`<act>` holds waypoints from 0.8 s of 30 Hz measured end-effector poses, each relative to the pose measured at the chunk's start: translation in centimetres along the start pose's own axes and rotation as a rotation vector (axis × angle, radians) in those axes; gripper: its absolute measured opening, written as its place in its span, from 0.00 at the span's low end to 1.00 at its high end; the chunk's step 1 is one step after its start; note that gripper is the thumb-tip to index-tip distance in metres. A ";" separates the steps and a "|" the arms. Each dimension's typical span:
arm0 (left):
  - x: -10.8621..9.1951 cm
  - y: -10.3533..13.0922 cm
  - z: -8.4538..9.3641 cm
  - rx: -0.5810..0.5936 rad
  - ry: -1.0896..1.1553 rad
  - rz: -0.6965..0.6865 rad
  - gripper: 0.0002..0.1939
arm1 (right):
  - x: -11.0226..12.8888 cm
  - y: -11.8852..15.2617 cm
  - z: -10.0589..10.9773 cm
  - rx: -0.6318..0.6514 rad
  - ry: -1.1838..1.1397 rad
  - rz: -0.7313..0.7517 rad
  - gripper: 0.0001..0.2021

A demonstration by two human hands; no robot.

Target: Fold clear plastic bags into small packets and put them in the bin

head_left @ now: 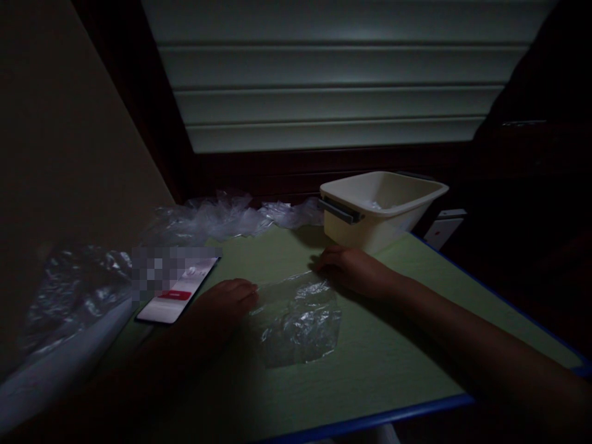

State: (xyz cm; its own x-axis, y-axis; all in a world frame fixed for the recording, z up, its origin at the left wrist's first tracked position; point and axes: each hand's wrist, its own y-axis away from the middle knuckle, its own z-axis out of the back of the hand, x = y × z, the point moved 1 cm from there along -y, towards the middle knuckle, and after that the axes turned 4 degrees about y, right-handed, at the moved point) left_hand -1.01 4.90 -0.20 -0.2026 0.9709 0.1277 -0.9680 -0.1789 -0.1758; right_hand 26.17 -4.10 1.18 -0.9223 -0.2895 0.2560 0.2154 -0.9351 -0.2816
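Observation:
A crinkled clear plastic bag [300, 327] lies spread on the green tabletop [383, 351] between my hands. My left hand [234, 299] rests low at the bag's upper left edge, its fingers stretched out and pointing right. At the bag's upper right corner is my right hand [346, 268], with fingers curled down and closed on the film; the exact grip is dark and partly hidden. Just left of my left hand, a phone [189, 287] with a lit screen and a red button lies flat.
A cream bin [342, 228] with grey handles stands at the back right, some clear plastic inside. Heaped clear plastic [203, 216] runs along the back and left. The table has a blue edge [370, 422]. Behind is a slatted shutter [333, 98]. The light is dim.

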 end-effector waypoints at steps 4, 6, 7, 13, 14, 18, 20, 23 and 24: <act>-0.5 -0.1 0.6 -0.019 0.010 -0.012 0.19 | 0.3 0.0 0.2 -0.060 0.075 -0.019 0.11; -0.8 -0.1 1.0 -0.005 0.039 -0.013 0.20 | 0.6 0.1 0.4 -0.083 0.092 -0.018 0.13; -1.0 -0.1 1.2 0.006 0.056 -0.011 0.20 | 1.0 0.1 0.4 -0.089 0.095 -0.010 0.14; -1.5 -0.3 1.9 0.026 0.041 -0.024 0.19 | 4.5 0.3 0.6 -0.079 0.032 0.180 0.17; -1.5 -0.3 1.7 0.026 0.024 -0.034 0.18 | 5.1 0.2 0.4 -0.056 0.018 0.214 0.19; -1.1 -0.4 0.9 0.036 0.006 -0.039 0.20 | 7.2 0.1 -0.5 0.085 -0.002 0.305 0.27; -1.1 -0.3 0.7 0.036 0.010 -0.040 0.20 | 7.6 0.1 -0.8 0.149 0.013 0.312 0.29; -1.2 -0.3 0.9 0.020 0.005 -0.044 0.21 | 7.7 0.3 -0.7 0.242 0.009 0.253 0.30; -1.2 -0.2 1.0 0.014 0.004 -0.043 0.22 | 7.6 0.4 -0.5 0.264 -0.003 0.226 0.30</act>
State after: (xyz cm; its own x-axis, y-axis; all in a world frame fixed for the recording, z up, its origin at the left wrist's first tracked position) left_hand -0.69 3.59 0.64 -0.1597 0.9785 0.1306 -0.9778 -0.1387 -0.1569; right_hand 19.12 -6.54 2.55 -0.8409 -0.4957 0.2174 0.4903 -0.8677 -0.0823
